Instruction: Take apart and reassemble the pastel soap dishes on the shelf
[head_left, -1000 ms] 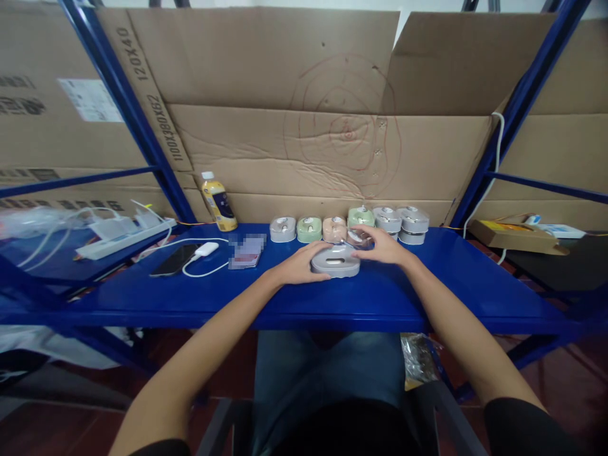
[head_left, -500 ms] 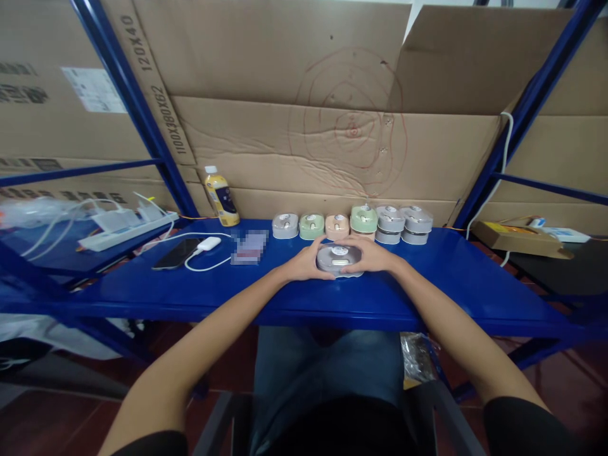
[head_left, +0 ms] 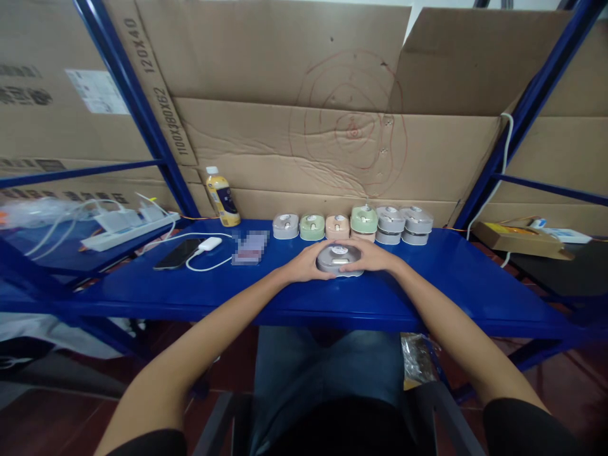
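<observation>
Blue table [head_left: 475,291] — grey box [head_left: 338,258] now lidded — both hands [head_left: 306,263] clasping

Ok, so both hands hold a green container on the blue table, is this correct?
Only the colour is wrong: the head view shows a grey container. The left hand and right hand do hold it on the blue table.

Left hand [head_left: 306,263] + right hand [head_left: 370,255] | gripping gray container [head_left: 339,258] | on blue table [head_left: 228,288]
</observation>
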A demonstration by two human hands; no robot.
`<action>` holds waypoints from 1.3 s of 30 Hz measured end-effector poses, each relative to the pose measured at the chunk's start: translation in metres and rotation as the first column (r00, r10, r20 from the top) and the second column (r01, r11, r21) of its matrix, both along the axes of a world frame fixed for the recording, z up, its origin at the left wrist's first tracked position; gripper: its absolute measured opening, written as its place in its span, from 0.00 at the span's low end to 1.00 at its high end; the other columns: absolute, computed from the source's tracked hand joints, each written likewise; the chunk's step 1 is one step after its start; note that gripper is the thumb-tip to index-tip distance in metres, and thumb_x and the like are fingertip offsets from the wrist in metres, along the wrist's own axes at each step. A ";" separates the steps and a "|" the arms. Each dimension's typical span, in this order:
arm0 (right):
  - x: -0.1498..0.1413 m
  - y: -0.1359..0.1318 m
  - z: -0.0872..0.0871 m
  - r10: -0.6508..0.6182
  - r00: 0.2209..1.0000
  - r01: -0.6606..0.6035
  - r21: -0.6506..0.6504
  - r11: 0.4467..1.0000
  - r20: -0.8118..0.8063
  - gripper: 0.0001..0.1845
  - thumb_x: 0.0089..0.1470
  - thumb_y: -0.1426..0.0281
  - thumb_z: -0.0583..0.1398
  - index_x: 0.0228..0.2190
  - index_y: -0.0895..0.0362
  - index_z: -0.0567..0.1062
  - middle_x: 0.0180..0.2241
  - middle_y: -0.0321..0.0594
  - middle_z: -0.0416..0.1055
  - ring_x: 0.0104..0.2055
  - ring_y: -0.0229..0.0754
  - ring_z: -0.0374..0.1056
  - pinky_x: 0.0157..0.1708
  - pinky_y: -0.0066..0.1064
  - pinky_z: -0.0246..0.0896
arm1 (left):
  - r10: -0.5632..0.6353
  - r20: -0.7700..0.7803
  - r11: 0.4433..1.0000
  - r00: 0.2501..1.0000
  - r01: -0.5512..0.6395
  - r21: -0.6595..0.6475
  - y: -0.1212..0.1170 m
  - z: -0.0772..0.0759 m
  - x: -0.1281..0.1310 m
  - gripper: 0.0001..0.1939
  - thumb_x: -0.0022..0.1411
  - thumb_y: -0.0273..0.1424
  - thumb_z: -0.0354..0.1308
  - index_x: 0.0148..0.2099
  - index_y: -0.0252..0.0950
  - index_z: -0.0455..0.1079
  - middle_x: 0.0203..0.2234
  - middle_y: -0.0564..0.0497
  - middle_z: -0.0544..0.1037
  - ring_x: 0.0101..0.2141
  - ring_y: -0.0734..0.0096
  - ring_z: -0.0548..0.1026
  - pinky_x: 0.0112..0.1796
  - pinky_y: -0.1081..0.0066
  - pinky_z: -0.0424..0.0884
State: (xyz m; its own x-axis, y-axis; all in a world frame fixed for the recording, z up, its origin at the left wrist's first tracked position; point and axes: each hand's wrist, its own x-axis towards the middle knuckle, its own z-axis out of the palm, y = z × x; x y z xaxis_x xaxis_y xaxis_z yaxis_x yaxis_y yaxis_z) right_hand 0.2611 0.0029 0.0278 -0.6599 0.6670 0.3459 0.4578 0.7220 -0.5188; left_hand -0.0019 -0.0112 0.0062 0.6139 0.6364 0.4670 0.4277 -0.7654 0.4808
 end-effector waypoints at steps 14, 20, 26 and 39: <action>0.068 0.030 0.032 -0.474 0.505 0.660 -0.031 0.751 -0.721 0.30 0.66 0.42 0.52 0.36 0.53 0.78 0.37 0.46 0.81 0.39 0.50 0.78 0.45 0.46 0.74 | 0.749 0.119 0.657 0.652 -0.754 -0.006 0.037 0.052 0.026 0.47 0.57 0.48 0.70 0.70 0.30 0.60 0.60 0.29 0.74 0.62 0.38 0.72 0.60 0.51 0.69; 0.067 0.030 0.026 -0.498 0.559 0.679 0.021 0.734 -0.663 0.29 0.66 0.44 0.51 0.33 0.53 0.77 0.36 0.47 0.81 0.36 0.51 0.77 0.43 0.46 0.73 | 0.829 -0.027 0.560 0.559 -0.829 0.011 0.074 0.064 0.084 0.39 0.60 0.48 0.68 0.63 0.27 0.63 0.57 0.23 0.73 0.60 0.32 0.71 0.58 0.48 0.66; 0.063 0.026 0.028 -0.511 0.603 0.696 0.092 0.712 -0.612 0.31 0.67 0.44 0.49 0.32 0.53 0.78 0.34 0.45 0.81 0.37 0.50 0.76 0.44 0.43 0.71 | 0.845 0.009 0.534 0.535 -0.845 0.028 0.080 0.046 0.115 0.44 0.65 0.51 0.60 0.69 0.20 0.58 0.58 0.18 0.70 0.60 0.29 0.68 0.59 0.46 0.62; 0.058 0.026 0.022 -0.488 0.654 0.654 0.108 0.749 -0.579 0.30 0.68 0.46 0.49 0.31 0.53 0.77 0.33 0.44 0.79 0.36 0.50 0.75 0.43 0.43 0.70 | 0.816 -0.078 0.578 0.573 -0.810 0.094 0.064 0.062 0.080 0.35 0.76 0.44 0.41 0.71 0.22 0.59 0.56 0.23 0.75 0.59 0.34 0.71 0.57 0.47 0.64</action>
State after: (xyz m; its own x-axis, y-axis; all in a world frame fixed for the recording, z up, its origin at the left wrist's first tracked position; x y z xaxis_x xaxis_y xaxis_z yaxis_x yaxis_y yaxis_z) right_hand 0.3193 0.0291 0.0498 0.1364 0.6659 0.7335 0.5741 0.5503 -0.6063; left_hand 0.0778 0.0524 0.0684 -0.1070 0.8731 0.4756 0.9241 -0.0892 0.3716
